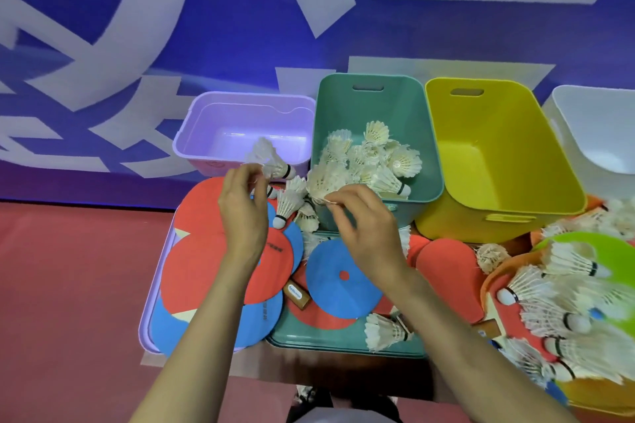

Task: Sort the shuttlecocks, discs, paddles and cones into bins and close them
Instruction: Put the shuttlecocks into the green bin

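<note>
My left hand (242, 213) pinches a white shuttlecock (271, 161) by its feathers, just in front of the purple bin (192, 134). My right hand (364, 227) pinches another shuttlecock (323, 180) at the near left corner of the teal bin (426, 134), which holds several shuttlecocks (374, 154). A few loose shuttlecocks (288, 206) lie between my hands. Red and blue discs (202, 268) lie stacked on a purple lid under my left forearm. A blue disc (343, 278) rests on the teal lid (323, 340).
An empty yellow bin (498, 154) stands right of the teal one, with a white bin (598, 127) at the far right. A heap of shuttlecocks (563, 312), a green disc (598, 251) and orange cones fills the right side. A red paddle (450, 268) lies beside the blue disc.
</note>
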Motion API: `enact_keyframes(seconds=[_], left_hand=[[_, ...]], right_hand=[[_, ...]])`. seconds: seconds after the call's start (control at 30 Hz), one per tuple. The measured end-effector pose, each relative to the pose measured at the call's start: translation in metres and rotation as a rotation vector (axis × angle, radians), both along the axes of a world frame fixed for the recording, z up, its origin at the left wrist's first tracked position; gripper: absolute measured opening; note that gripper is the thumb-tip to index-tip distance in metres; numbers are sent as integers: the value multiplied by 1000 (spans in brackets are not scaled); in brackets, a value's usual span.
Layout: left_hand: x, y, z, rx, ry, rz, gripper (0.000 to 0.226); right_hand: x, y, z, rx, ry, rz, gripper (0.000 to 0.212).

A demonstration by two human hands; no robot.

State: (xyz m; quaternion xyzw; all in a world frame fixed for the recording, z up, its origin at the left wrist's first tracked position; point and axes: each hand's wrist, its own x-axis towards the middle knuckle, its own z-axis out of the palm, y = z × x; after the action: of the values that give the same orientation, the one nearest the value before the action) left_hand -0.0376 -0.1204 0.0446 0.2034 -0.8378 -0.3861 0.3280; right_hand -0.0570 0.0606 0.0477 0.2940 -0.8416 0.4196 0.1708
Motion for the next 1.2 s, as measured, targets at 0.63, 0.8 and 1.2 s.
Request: enact_keyframes(seconds=[0.63,0.8,1.2], left_hand=[[-149,75,-12,-351,-608,-393,36],[-148,66,-9,-335,-553,-357,33],[-117,41,4,-85,-243,-280,25]], right_hand=[[-133,64,13,207,-71,-275,13],[-173,35,7,360,-198,-230,22],[-169,-4,10,449,-287,-110,38]])
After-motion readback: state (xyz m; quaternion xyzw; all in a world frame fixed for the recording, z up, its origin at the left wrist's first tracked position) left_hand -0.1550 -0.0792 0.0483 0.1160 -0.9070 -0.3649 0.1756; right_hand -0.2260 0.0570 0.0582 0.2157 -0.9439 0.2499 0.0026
